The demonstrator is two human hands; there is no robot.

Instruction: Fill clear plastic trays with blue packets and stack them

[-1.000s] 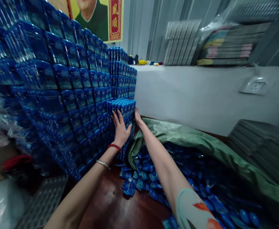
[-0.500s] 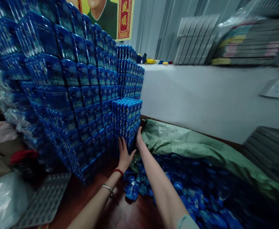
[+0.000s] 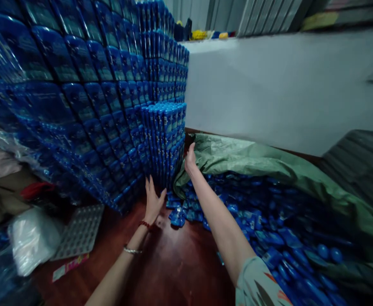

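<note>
A shorter stack of blue plastic packs [image 3: 165, 136] stands against tall stacks of the same blue packs [image 3: 106, 102]. My left hand [image 3: 153, 202] is in front of the short stack's base, fingers spread, holding nothing. To the right of that stack, my right hand [image 3: 190, 160] is raised beside the green sheet, its fingers stretched out and nothing in them. Below and right, many loose blue packs [image 3: 256, 225] lie heaped on the green sheet [image 3: 237, 148]. A few loose packs [image 3: 177, 216] rest on the floor between my arms.
A white wall [image 3: 269, 89] with a ledge runs behind; yellow items [image 3: 199, 35] sit on it. A grey ridged tray [image 3: 361, 170] leans at the right. On the red-brown floor [image 3: 170, 267] at left are a dimpled tray [image 3: 82, 229] and a clear plastic bag [image 3: 33, 238].
Both hands have come away from the short stack, the left moving down and toward me, the right out to the side. The view has tilted down.
</note>
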